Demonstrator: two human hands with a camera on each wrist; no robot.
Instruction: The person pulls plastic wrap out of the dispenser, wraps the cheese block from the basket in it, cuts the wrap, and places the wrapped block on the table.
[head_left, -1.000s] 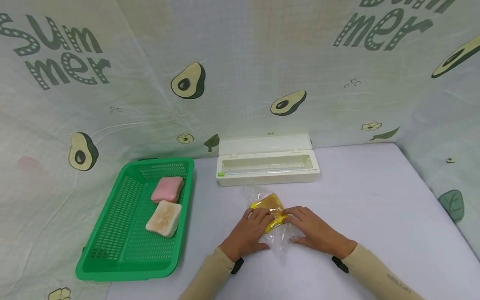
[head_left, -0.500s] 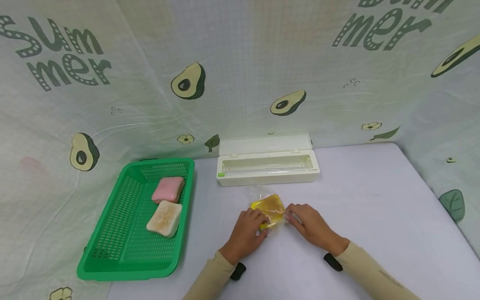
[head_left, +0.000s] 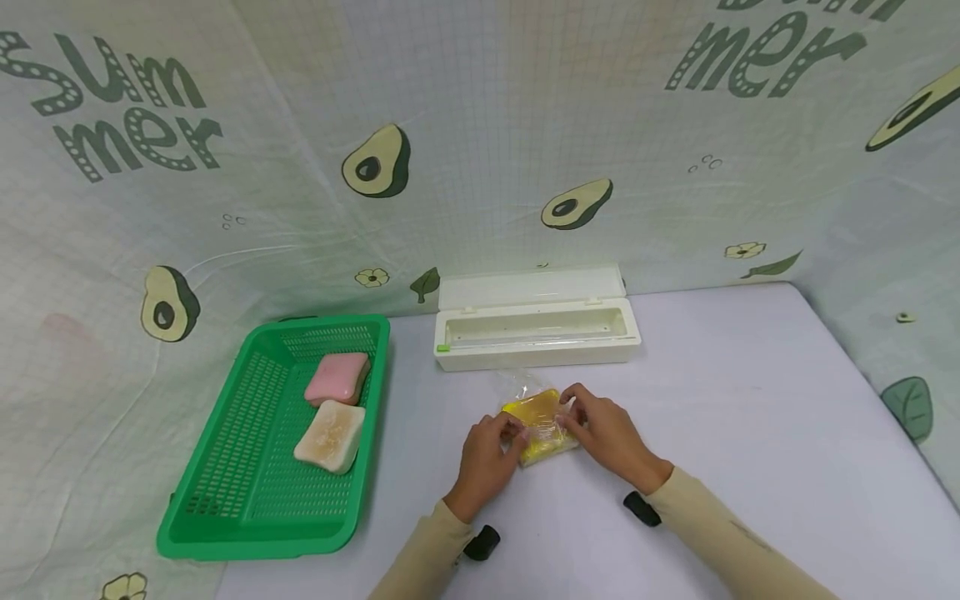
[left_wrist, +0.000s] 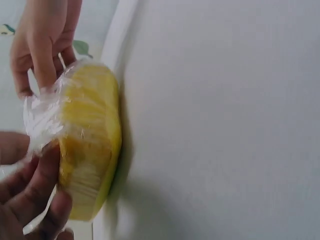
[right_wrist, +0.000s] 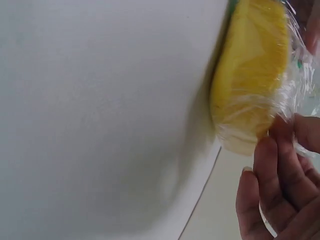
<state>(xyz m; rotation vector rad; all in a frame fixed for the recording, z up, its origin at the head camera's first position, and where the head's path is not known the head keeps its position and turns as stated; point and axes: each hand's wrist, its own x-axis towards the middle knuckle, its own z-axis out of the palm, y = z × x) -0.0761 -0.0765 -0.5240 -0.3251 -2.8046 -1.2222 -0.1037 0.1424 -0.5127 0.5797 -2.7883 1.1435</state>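
Note:
A yellow, bread-slice-shaped block [head_left: 542,408] lies on the white table, covered in clear cling film [right_wrist: 287,97]. At its near left corner, my left hand [head_left: 485,467] pinches the film between thumb and fingers. My right hand [head_left: 609,435] pinches film at the right side; the right wrist view shows thumb and fingertips meeting on it. In the left wrist view the film is bunched over the top face, while the block's yellow side [left_wrist: 92,130] shows through a smooth layer. Some loose film [head_left: 517,382] sticks out beyond the far edge.
Behind the block stands a white cling film dispenser [head_left: 536,357] with its lid up. To the left, a green basket [head_left: 225,550] holds a pink bread-shaped block [head_left: 337,378] and a white-and-brown one [head_left: 330,436]. A printed cloth [head_left: 480,125] hangs behind the table.
Film that lay spread on the near side has been folded up over the block. My right hand has shifted slightly up and left; my left hand has gone from pressing to pinching.

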